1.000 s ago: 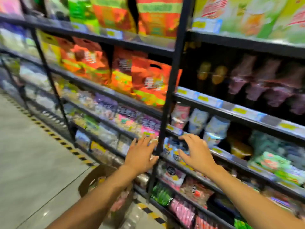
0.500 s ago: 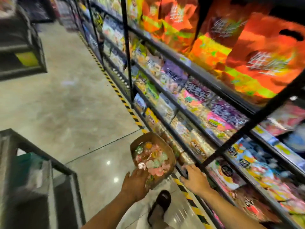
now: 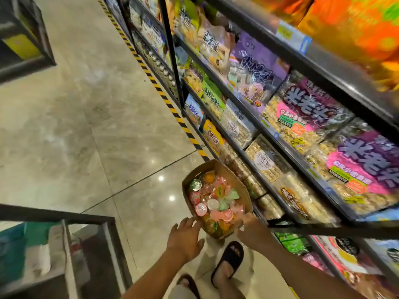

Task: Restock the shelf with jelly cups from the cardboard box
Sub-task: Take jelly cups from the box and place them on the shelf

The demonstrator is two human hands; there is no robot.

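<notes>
Cardboard box [image 3: 235,180] on floor [image 3: 86,126] beside shelf [image 3: 328,59]: mixed jelly cups [image 3: 216,203]. Left hand [image 3: 183,240] spread beside near rim; right hand [image 3: 253,231] at rim, grip unclear.

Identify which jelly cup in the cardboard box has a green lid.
The jelly cup in the cardboard box's far-left corner: its round lid is green, whereas the other upturned lids nearby are red, pink or white.

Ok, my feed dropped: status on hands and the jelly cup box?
Left hand open beside cardboard box. Right hand at its near rim, grip unclear. Jelly cups fill it. Nothing blocking it.
</notes>
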